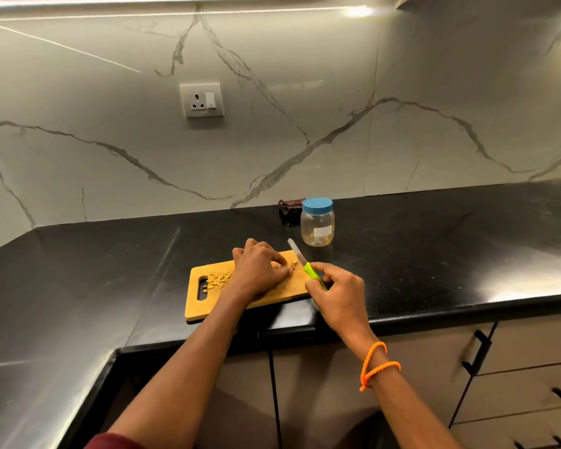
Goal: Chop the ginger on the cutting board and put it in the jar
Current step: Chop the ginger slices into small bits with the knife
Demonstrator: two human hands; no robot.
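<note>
Gripping the green-handled knife (pixel 306 265) in my right hand (pixel 337 294), my curled left hand (pixel 259 270) holds ginger (pixel 292 264) on the wooden cutting board (pixel 204 306) by the counter's near edge; the blue-lidded clear jar (pixel 317 222) stands just beyond.

We see a matt wooden cutting board (pixel 204 306) on a glossy black stone surface (pixel 434 254), a clear plastic jar (pixel 317 226) with a smooth blue lid (pixel 317 205), and a knife (pixel 305 265) with a metal blade and shiny green plastic handle.

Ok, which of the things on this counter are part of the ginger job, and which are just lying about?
In the job: cutting board, chopped ginger, uncut ginger piece under the left hand, knife gripped by the right hand, jar with its blue lid on.

Lying about: dark cloth behind the jar, wall socket.
</note>
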